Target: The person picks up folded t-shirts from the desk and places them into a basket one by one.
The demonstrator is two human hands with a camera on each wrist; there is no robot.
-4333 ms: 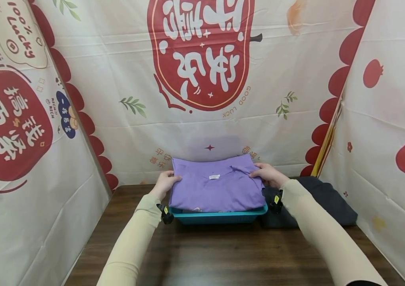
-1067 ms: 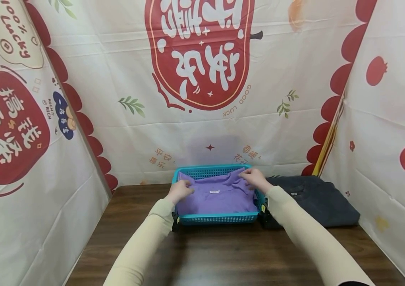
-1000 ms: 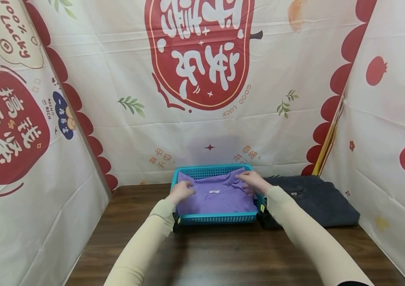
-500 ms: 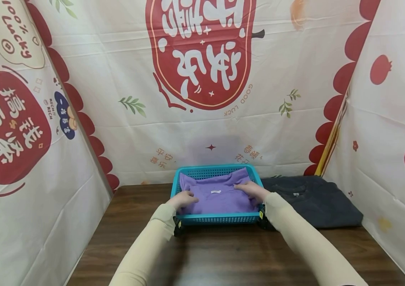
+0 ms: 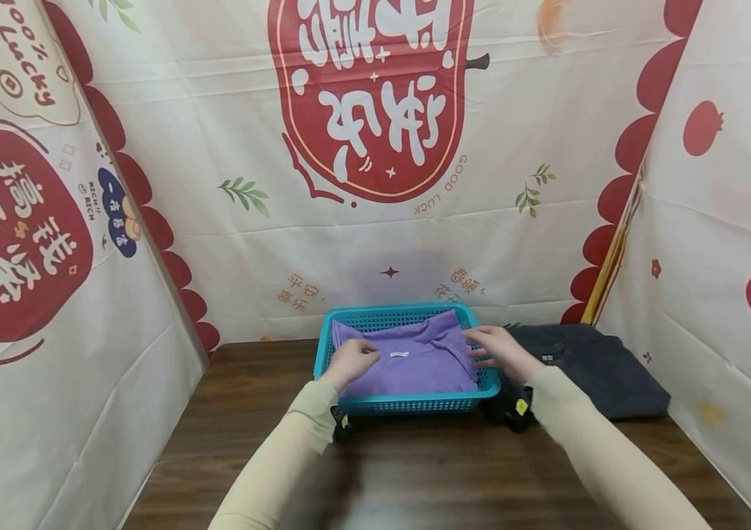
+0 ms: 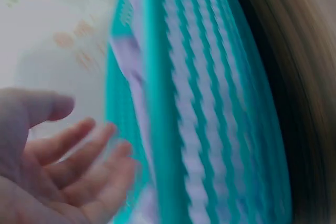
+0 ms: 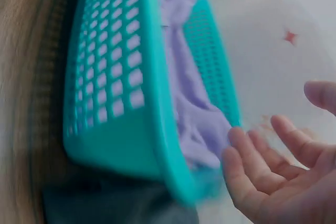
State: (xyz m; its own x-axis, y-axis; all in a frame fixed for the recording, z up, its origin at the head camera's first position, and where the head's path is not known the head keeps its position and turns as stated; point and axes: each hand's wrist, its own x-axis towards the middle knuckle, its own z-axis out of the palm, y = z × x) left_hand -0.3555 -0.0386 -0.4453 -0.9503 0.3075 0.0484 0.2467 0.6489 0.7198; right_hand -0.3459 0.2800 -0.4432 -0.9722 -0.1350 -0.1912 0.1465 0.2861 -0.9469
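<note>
A folded purple shirt (image 5: pixel 409 368) with a white neck label lies inside a teal plastic basket (image 5: pixel 415 404) with perforated walls. My left hand (image 5: pixel 351 362) hovers over the basket's left side, fingers loosely bent and holding nothing; the left wrist view shows that hand (image 6: pixel 79 171) apart from the rim. Over the basket's right edge is my right hand (image 5: pixel 500 349), its fingers spread and nothing in them. In the right wrist view the fingertips of the right hand (image 7: pixel 278 166) are close to the shirt's corner; whether they touch it I cannot tell.
A folded dark shirt (image 5: pixel 597 375) lies right of the basket on the brown wooden table (image 5: pixel 415 471). Printed white cloth (image 5: pixel 216 272) hangs behind and on both sides. Each wrist carries a small black camera (image 5: pixel 520 412).
The purple shirt, earlier held by both hands above the basket, now lies down inside it. In the last half second the hands rose off the shirt, the right one moving outward to the right.
</note>
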